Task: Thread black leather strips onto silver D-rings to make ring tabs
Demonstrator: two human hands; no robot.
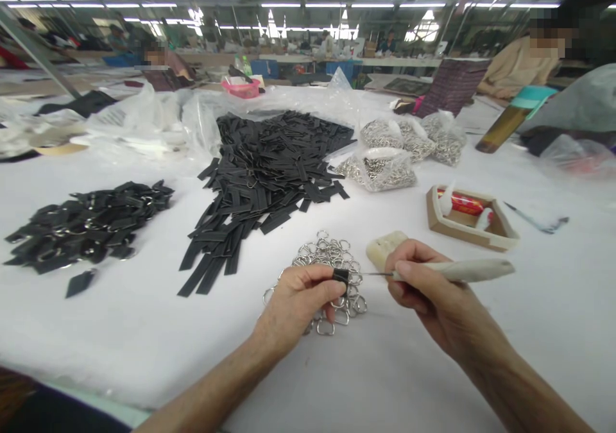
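We pinch a short, folded black strap (339, 274) between the thumb and fingers of our left hand (301, 292), over a loose pile of silver metal rings (326, 252). Our right hand (430, 279) grips the pale, tapered handle of a thin metal-shafted tool (464, 270), its tip at the strap. Just beyond lies a cream-coloured block (378, 248). Farther off, an open cardboard tray (466, 237) holds a red tube (459, 202), its printing too small for us to read. Behind sit flat black strips (269, 170) and clear plastic bags of rings (378, 170).
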